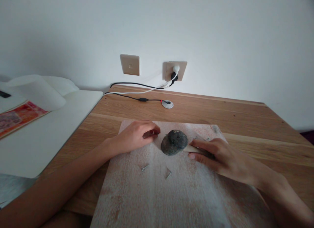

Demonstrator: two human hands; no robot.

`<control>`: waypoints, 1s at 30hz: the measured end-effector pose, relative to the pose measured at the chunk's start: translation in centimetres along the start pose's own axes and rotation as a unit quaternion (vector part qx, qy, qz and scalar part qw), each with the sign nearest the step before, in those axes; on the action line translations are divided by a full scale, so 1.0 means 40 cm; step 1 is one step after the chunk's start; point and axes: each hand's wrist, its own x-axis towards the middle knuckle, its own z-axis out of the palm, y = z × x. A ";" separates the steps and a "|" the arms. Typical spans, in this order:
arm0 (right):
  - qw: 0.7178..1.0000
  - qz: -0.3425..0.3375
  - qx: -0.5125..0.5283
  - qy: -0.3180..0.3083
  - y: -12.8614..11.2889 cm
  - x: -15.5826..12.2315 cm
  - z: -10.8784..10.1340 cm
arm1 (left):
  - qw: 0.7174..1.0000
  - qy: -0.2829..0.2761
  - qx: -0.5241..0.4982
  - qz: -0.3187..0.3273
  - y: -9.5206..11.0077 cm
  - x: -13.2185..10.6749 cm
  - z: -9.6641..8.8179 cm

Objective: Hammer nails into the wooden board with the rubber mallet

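Observation:
A whitewashed wooden board (pixel 152 195) lies on the wooden desk in front of me. On it rests a mallet with a dark rounded head (pixel 174 142). My right hand (pixel 216 156) is wrapped round its pale handle, just right of the head. My left hand (pixel 137 136) rests on the board's far left part, fingers curled in a pinch on a small nail or screw near the mallet head. Two loose screws (pixel 145 167) (pixel 168 175) lie on the board nearer to me.
The desk (pixel 245 120) reaches to a white wall with a switch plate (pixel 130 64) and a socket (pixel 174 70) holding plugs; black and white cables (pixel 137 90) run across the far desk. A white sheet (pixel 49 129) and a red printed paper (pixel 17 118) lie at left.

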 end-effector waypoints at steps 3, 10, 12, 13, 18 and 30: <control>1.000 0.009 0.000 -0.008 0.006 0.000 0.003 | 1.000 -0.004 0.001 -0.005 0.000 0.000 0.000; 1.000 0.015 0.003 -0.014 0.005 -0.003 0.005 | 1.000 -0.003 0.006 0.000 -0.002 -0.001 0.002; 1.000 0.013 0.001 -0.009 0.002 -0.004 0.004 | 1.000 0.000 0.007 0.001 -0.002 -0.001 0.003; 1.000 0.013 -0.001 -0.007 0.002 -0.003 0.004 | 1.000 0.000 0.008 0.002 -0.003 -0.001 0.003; 1.000 0.009 -0.006 -0.007 0.002 0.004 0.004 | 1.000 0.002 0.007 0.009 -0.002 0.000 0.002; 1.000 0.005 -0.010 0.003 0.002 0.001 0.001 | 1.000 -0.005 -0.006 -0.004 0.002 0.003 -0.001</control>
